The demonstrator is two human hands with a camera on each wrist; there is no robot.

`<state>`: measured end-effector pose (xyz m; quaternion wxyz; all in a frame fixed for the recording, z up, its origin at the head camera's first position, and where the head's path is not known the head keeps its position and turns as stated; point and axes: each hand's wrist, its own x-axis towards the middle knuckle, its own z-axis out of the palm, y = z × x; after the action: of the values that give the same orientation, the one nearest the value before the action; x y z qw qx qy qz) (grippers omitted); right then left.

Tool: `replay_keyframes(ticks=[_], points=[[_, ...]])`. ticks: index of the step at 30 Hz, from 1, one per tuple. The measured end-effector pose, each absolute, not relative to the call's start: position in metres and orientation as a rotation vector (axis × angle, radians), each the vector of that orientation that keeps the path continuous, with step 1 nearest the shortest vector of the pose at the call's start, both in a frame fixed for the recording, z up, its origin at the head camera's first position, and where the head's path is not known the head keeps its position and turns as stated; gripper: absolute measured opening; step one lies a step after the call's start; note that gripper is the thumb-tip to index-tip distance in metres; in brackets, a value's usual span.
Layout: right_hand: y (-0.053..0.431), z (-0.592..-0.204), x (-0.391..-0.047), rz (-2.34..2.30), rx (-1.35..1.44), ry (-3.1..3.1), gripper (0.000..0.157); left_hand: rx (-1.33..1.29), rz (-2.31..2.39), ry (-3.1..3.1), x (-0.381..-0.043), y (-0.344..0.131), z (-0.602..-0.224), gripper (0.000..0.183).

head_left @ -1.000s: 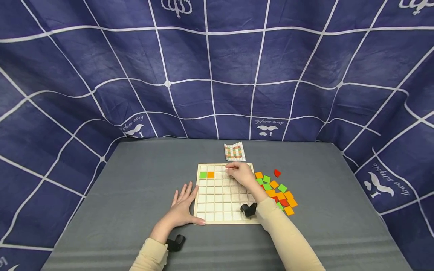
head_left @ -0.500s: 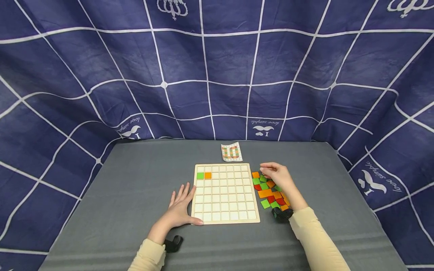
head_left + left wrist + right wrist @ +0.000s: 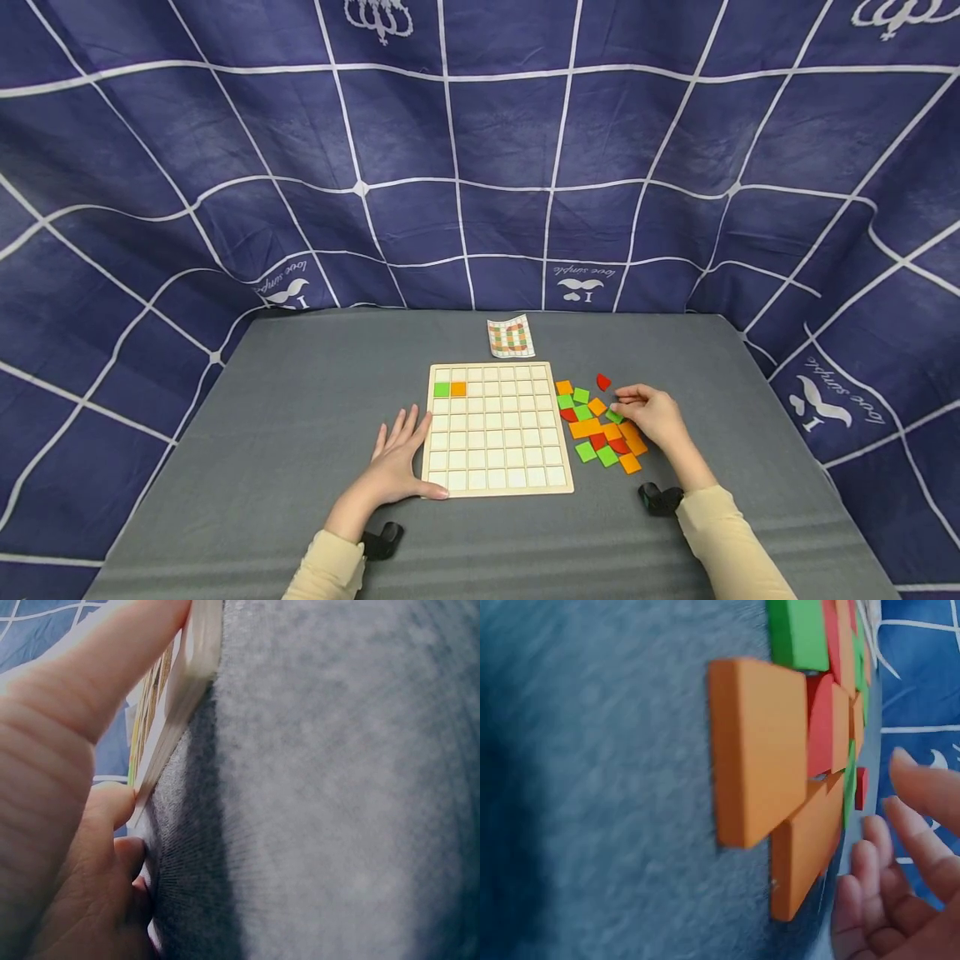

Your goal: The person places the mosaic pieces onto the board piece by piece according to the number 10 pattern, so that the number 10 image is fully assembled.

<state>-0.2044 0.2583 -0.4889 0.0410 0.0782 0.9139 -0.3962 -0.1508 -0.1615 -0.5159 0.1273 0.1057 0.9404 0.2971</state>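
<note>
A pale wooden grid board (image 3: 495,430) lies on the table. One green tile (image 3: 442,389) and one orange tile (image 3: 458,389) sit side by side in its second row from the back, at the left. My left hand (image 3: 396,467) rests with spread fingers along the board's left edge, its thumb at the front left corner. In the left wrist view the thumb (image 3: 112,660) lies against the board's side. My right hand (image 3: 657,417) is over the right side of the tile pile, thumb and forefinger apart, fingertips right at a green tile (image 3: 615,415).
Several loose orange, green and red pieces (image 3: 585,429) lie right of the board, some overlapping. A red curved piece (image 3: 603,382) lies behind them. A printed pattern card (image 3: 512,337) lies beyond the board. A blue checked curtain (image 3: 495,217) hangs around the grey table (image 3: 337,358).
My right hand has moved from over the board's back rows rightward, then nearer to me, to the green tile at the pile's right. My left hand stays at the board's edge.
</note>
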Motion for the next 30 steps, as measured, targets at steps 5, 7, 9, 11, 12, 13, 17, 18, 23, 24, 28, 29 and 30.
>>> replay_keyframes(ticks=[5, 7, 9, 11, 12, 13, 17, 18, 23, 24, 28, 29, 30], points=[[0.256, -0.492, -0.2, -1.051, 0.203, 2.817, 0.033, 0.314, 0.864, 2.746, -0.15, -0.162, -0.516, 0.132], [0.254, -0.492, -0.199, -1.011, 0.207, 2.824, 0.034, 0.313, 0.863, 2.747, -0.15, -0.162, -0.516, 0.133], [0.252, -0.493, -0.199, -0.99, 0.229, 2.831, 0.035, 0.314, 0.867, 2.752, -0.15, -0.162, -0.517, 0.133], [0.251, -0.492, -0.198, -0.988, 0.24, 2.831, 0.035, 0.308, 0.863, 2.751, -0.15, -0.162, -0.517, 0.133], [0.25, -0.492, -0.198, -0.987, 0.247, 2.831, 0.034, 0.312, 0.867, 2.754, -0.15, -0.162, -0.517, 0.133], [0.25, -0.492, -0.198, -0.987, 0.254, 2.831, 0.034, 0.31, 0.863, 2.752, -0.15, -0.162, -0.517, 0.133], [0.252, -0.49, -0.198, -0.988, 0.25, 2.837, 0.033, 0.304, 0.858, 2.748, -0.152, -0.162, -0.517, 0.133], [0.253, -0.49, -0.197, -0.989, 0.246, 2.84, 0.033, 0.308, 0.863, 2.749, -0.152, -0.162, -0.517, 0.133], [0.256, -0.491, -0.195, -0.983, 0.199, 2.883, 0.029, 0.309, 0.873, 2.747, -0.152, -0.162, -0.518, 0.132], [0.256, -0.492, -0.194, -0.982, 0.191, 2.894, 0.027, 0.31, 0.872, 2.747, -0.152, -0.162, -0.518, 0.133], [0.256, -0.493, -0.193, -0.994, 0.153, 2.926, 0.021, 0.307, 0.872, 2.744, -0.152, -0.161, -0.518, 0.132], [0.256, -0.493, -0.193, -1.001, 0.149, 2.925, 0.019, 0.306, 0.872, 2.744, -0.152, -0.161, -0.517, 0.132], [0.257, -0.492, -0.193, -1.01, 0.147, 2.921, 0.019, 0.305, 0.873, 2.744, -0.151, -0.161, -0.517, 0.132]])
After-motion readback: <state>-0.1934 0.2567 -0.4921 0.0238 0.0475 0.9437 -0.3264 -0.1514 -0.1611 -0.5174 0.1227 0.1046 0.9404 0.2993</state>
